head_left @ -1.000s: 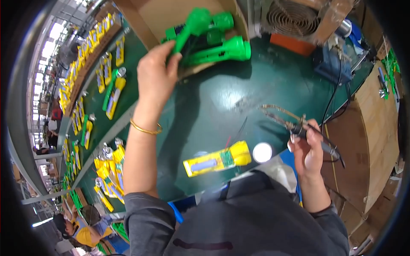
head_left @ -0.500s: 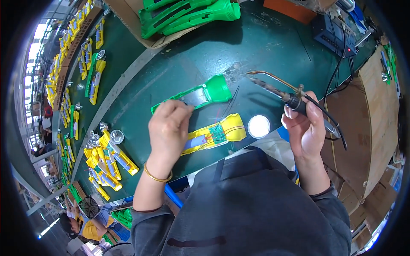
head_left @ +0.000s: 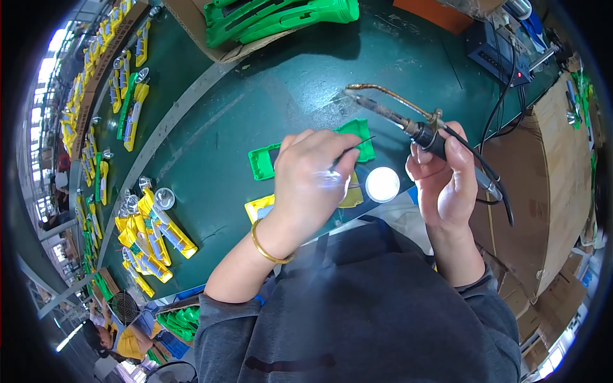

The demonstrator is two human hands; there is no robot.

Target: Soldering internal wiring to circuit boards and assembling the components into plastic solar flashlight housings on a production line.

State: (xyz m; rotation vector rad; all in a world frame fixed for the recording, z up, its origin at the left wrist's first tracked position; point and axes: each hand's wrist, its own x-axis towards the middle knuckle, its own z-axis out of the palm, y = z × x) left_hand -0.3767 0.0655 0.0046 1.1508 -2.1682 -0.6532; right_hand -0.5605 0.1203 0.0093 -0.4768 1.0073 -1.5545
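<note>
My left hand is closed, its fingertips pinching a thin black wire that sticks out to the upper right. Beneath it lie a green flashlight housing half and a yellow flashlight housing half, both largely covered by the hand. My right hand grips a soldering iron by its dark handle, with a curved metal tube along its barrel. The iron's tip points left, up off the table. Beside the yellow half sits a bright white round disc.
A cardboard box of green housings stands at the far side. Yellow flashlight halves with batteries lie in a pile at left; more line the left side. A blue control box with cables is at far right. Another person sits lower left.
My left hand has moved right from the green housing and now holds the black wire over the yellow half. The green housing has shifted right. The soldering iron has risen slightly and moved left.
</note>
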